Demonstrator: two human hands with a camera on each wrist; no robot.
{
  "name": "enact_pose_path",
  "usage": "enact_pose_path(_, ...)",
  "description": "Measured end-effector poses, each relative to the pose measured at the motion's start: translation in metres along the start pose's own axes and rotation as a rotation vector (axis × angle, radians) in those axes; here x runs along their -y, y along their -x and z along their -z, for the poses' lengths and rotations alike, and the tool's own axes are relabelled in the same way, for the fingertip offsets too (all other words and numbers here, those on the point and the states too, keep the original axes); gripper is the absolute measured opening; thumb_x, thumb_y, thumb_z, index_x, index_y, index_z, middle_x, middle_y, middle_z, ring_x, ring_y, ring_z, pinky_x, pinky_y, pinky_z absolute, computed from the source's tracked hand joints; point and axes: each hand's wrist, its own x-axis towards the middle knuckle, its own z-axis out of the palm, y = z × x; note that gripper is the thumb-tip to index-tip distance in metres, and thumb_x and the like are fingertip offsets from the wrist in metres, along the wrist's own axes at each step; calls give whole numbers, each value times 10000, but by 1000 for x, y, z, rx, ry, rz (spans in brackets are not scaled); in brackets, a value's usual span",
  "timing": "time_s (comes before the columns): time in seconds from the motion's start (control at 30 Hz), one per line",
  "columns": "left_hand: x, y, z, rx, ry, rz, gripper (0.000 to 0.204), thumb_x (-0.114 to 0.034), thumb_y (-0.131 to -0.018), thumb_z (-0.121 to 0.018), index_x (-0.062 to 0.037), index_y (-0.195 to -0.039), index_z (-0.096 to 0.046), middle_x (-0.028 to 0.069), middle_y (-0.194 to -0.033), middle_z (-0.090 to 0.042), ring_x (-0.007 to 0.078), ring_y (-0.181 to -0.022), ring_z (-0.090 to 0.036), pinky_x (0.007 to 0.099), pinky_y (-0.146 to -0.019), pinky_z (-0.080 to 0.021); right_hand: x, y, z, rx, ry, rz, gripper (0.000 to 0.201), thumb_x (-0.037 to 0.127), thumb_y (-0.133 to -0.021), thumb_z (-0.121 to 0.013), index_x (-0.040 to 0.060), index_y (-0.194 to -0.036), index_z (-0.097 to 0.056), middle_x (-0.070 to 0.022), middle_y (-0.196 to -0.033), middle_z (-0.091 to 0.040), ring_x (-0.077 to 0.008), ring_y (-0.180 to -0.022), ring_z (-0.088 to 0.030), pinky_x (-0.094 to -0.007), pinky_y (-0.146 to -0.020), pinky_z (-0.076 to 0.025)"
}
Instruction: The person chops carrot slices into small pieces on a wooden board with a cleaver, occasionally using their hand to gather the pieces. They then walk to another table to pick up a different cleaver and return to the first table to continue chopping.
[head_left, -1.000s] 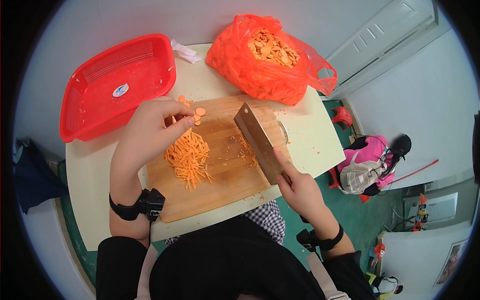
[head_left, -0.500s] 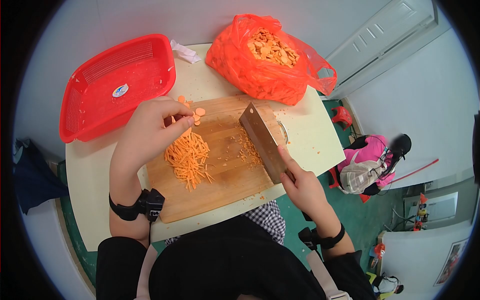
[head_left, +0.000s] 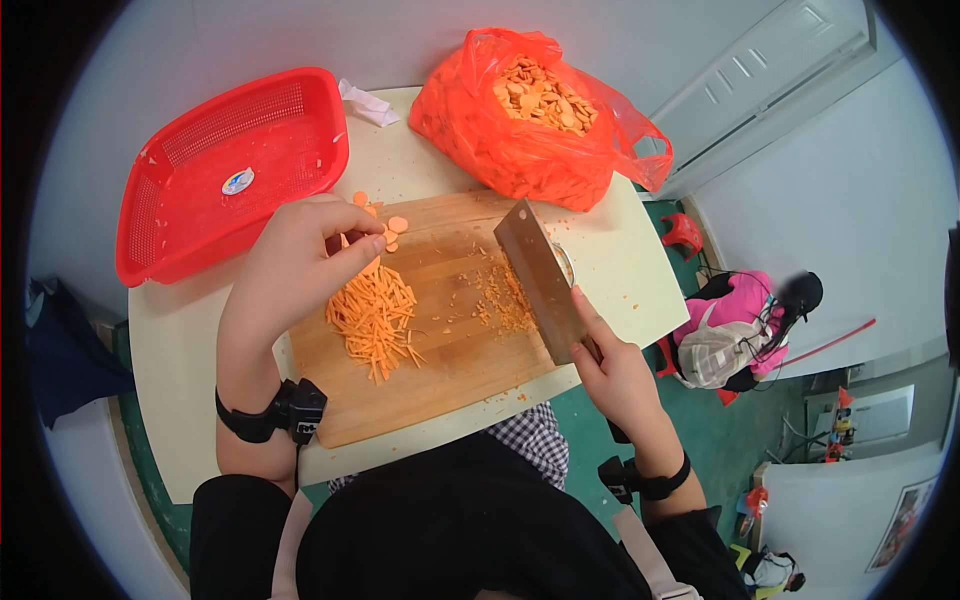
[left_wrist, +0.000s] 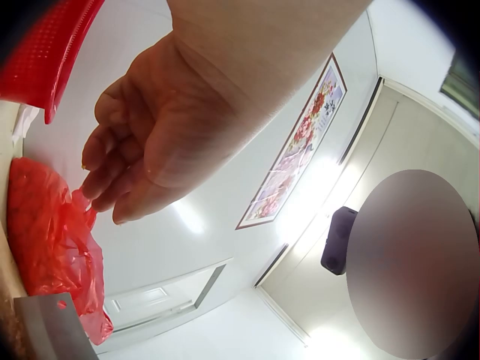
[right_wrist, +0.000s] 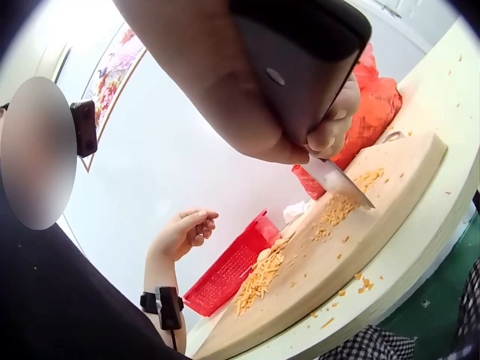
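My right hand (head_left: pixel 622 388) grips a cleaver (head_left: pixel 543 285) by its handle, forefinger stretched along the blade. The cleaver stands over the right part of a wooden cutting board (head_left: pixel 450 375), beside fine carrot bits (head_left: pixel 500 305); in the right wrist view its blade (right_wrist: pixel 337 181) meets the board among them. My left hand (head_left: pixel 315 240) hovers over the board's left part with loosely curled fingers. Nothing shows in that hand (left_wrist: pixel 165 127) in the left wrist view. Below it lie a heap of carrot strips (head_left: pixel 372 322) and a few round carrot slices (head_left: pixel 398 225).
A red plastic basket (head_left: pixel 285 165) stands at the table's back left. An open red plastic bag (head_left: pixel 455 130) full of carrot slices (head_left: pixel 545 97) sits behind the board, with a crumpled tissue (head_left: pixel 368 103) between them. Farther right, a person in pink (head_left: pixel 745 295) sits with their back turned.
The cleaver in my right hand has moved right across the board, and more fine carrot bits show to its left. My left hand has stayed in place.
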Motion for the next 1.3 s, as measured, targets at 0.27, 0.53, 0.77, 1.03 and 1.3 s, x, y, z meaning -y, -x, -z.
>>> enact_pose_path(0.27, 1, -1, 1, -9, -6, -6, 191, -149, -824, -671, 19, -914, -692, 86, -743, -590, 153, -646, -527, 286, -596, -428, -2, 1, 4, -21, -39, -41, 637, 154, -881, -532, 261, -1472, -319, -200, -678, -615, -347, -621, -628, -418, -628, -503)
enact_pose_path(0.53, -2, -1, 1, 3, -5, -6, 186, -141, -824, -667, 20, -914, -689, 86, -749, -594, 155, -646, -527, 287, -598, -432, -9, 1, 1, 4, -7, -44, 648, 130, -873, -537, 260, -1472, -325, -162, -698, -617, -323, -634, -633, -393, -644, -502)
enact_pose_path(0.77, 1, -1, 0, -8, -8, 3, 176, -127, -822, -660, 25, -909, -683, 87, -745, -593, 153, -643, -523, 289, -595, -429, 0, 4, 8, -22, -50, -92, 650, 118, -873, -529, 263, -1472, -325, -128, -682, -595, -299, -631, -619, -371, -647, -496)
enact_pose_path(1.03, 1, -1, 1, -10, -14, -34, 177, -129, -826, -658, 29, -902, -677, 82, -734, -597, 150, -637, -513, 288, -588, -423, -16, 1, 1, -27, -40, -88, 617, 147, -885, -527, 261, -1464, -344, -165, -702, -603, -308, -633, -625, -383, -646, -496)
enact_pose_path(1.3, -1, -1, 1, 3, 13, -11, 179, -117, -817, -679, 40, -901, -671, 63, -747, -590, 126, -647, -501, 267, -584, -390, -8, 2, 4, -40, -59, -137, 636, 62, -864, -533, 206, -1460, -365, -96, -659, -503, -175, -590, -511, -282, -647, -456)
